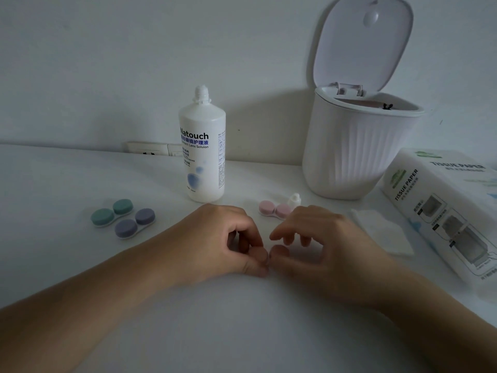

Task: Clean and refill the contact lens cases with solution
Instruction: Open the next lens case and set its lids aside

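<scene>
solution bottle (pixel 202 146) upright (uncapped), nozzle up

Bottle (pixel 202 146) left of bin (pixel 357 149)

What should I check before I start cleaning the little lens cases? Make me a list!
1. Solution bottle uncapped and upright: ok; its small white cap stands beside the pink case.
2. All three cases on the table: ok; green case, purple case, pink case.
3. Case lids off: not ok; all lids look screwed on.
4. Tissue ready: ok; a white sheet lies beside the tissue paper pack.
5. Bin open for waste: ok; lid up.
6. Hands free: cannot tell; left hand and right hand curl together, and whether they pinch something small is unclear.
</scene>
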Action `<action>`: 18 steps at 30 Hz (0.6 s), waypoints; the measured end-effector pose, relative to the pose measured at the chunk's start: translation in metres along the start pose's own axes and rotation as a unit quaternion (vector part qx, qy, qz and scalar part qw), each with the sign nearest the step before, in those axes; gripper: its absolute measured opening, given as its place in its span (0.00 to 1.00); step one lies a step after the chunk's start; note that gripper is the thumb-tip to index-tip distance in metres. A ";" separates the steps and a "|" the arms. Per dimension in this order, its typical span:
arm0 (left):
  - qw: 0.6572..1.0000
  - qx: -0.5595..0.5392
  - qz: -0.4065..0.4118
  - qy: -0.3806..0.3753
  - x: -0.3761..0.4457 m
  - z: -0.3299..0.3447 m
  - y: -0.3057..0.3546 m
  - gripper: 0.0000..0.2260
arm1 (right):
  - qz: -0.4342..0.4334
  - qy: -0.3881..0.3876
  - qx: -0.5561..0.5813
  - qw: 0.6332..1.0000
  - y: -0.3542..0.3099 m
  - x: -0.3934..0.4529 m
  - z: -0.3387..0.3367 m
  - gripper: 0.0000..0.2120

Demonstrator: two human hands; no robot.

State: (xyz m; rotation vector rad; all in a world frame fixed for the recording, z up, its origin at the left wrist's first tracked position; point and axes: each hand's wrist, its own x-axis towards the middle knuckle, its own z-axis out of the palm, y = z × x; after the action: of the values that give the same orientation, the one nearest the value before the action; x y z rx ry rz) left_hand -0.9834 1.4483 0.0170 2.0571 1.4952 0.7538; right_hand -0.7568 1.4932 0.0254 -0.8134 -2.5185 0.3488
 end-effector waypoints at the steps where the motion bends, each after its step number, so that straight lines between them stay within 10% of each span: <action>1: 1.000 0.002 0.000 -0.001 0.000 0.000 0.000 0.12 | 0.006 -0.001 -0.007 1.000 -0.001 0.001 0.001 0.07; 18: 1.000 0.002 0.003 0.001 0.001 0.001 0.000 0.12 | -0.043 -0.044 -0.022 0.998 -0.001 -0.001 0.001 0.18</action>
State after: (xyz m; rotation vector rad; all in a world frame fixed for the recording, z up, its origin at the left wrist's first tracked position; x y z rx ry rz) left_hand -0.9825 1.4486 0.0167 2.0653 1.4943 0.7566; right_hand -0.7571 1.4919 0.0246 -0.7173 -2.6416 0.3070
